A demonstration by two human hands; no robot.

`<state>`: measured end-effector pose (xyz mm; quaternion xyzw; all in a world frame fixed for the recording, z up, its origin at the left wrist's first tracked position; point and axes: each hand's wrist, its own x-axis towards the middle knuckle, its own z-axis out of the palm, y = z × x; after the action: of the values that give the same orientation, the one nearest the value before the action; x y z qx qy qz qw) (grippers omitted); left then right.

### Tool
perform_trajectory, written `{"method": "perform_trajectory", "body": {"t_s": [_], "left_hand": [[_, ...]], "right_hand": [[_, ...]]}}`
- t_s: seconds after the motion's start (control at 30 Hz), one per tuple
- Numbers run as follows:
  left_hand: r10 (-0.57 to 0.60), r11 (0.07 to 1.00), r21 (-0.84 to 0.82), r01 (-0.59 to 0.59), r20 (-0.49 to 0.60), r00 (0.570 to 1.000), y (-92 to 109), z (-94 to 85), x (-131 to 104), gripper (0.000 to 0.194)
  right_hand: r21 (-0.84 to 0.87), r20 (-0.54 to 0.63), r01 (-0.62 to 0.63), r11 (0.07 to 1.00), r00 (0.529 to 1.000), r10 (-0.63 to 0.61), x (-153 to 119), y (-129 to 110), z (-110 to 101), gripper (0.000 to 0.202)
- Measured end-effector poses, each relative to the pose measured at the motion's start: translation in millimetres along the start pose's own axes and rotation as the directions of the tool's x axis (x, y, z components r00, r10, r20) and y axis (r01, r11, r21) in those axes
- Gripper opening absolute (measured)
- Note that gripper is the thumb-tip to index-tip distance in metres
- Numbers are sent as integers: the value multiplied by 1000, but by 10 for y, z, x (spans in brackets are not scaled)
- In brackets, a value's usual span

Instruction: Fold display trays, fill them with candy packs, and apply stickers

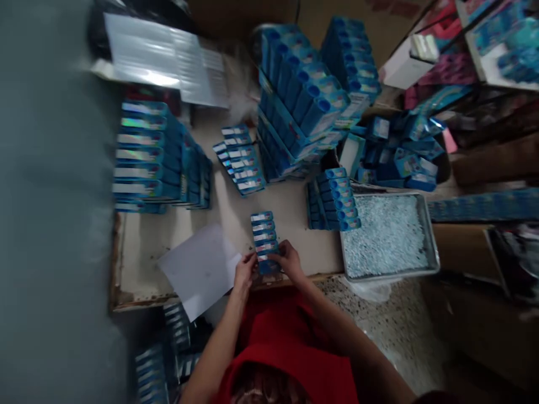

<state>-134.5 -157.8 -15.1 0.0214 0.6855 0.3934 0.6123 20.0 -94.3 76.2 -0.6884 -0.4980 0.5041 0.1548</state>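
A short row of small blue boxes [263, 231] with white label strips lies near the table's front edge, between my hands. My left hand [245, 273] is closed, fingertips pinched together at the row's left edge; whatever they pinch is too small to make out. From the right, my right hand [289, 261] grips the near end of the row, its thumb and fingers over a box. Left of my left hand lies a white sheet of paper [202, 269], partly hanging over the front edge. Behind the row sits another group of small blue boxes [242, 163].
Tall stacks of blue boxes stand at the left [147, 151] and the back [295, 95]. A banded blue bundle [330, 199] is right of my hands, beside a metal tray [433, 264] of pale blue bits. A bin of loose blue boxes [404, 148] sits behind the tray.
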Motion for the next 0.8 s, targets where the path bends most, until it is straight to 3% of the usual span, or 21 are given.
{"method": "perform_trajectory", "body": {"t_s": [0.1,0.17,0.2,0.27,0.33,0.37,0.4,0.47,0.53,0.57,0.6,0.67,0.73,0.8], "left_hand": [[80,995,61,-76,-51,996,131,-57,-51,50],[212,963,183,-196,-76,974,294,-174,-46,40],[326,916,280,-288,-99,940,403,-260,-16,35],[587,738,501,-452,-147,796,659,-473,116,28],[757,571,652,-499,-183,627,911,-697,341,26],[792,529,691,-492,-194,579,1008,-792,472,25],[804,510,712,-483,-196,561,1073,-868,601,24],[801,500,730,-467,-185,569,1093,-953,820,22],[795,479,752,-452,-153,587,989,-967,958,21],[796,460,770,-443,-136,590,914,-960,999,23],[797,438,789,-431,-119,593,838,-952,1027,25],[793,417,812,-409,-105,601,719,-942,1061,30],[784,428,815,-392,-119,609,668,-943,1084,31],[775,448,808,-383,-138,616,671,-941,1104,30]], "right_hand": [[-28,41,54,998,998,-53,31,-27,-171,23],[-61,42,83,995,996,-81,33,-108,-310,19],[-67,15,108,992,994,-107,22,-200,-377,22],[-59,-83,201,978,975,-205,6,-539,-481,30],[-54,-176,365,929,913,-369,77,-1111,-508,31],[-72,-200,460,885,863,-465,181,-1472,-480,28],[-104,-189,561,821,799,-570,346,-1866,-421,26],[-216,-145,705,676,661,-736,866,-2680,-202,30],[-367,-71,738,566,584,-808,1586,-3411,134,35],[-447,-38,719,532,579,-814,1979,-3710,332,38],[-527,0,674,517,609,-794,2365,-3953,538,42],[-677,110,555,483,725,-680,3045,-4268,930,62],[-755,169,476,451,806,-568,3531,-4396,1226,73],[-771,191,454,447,834,-518,3828,-4428,1374,70]]}}
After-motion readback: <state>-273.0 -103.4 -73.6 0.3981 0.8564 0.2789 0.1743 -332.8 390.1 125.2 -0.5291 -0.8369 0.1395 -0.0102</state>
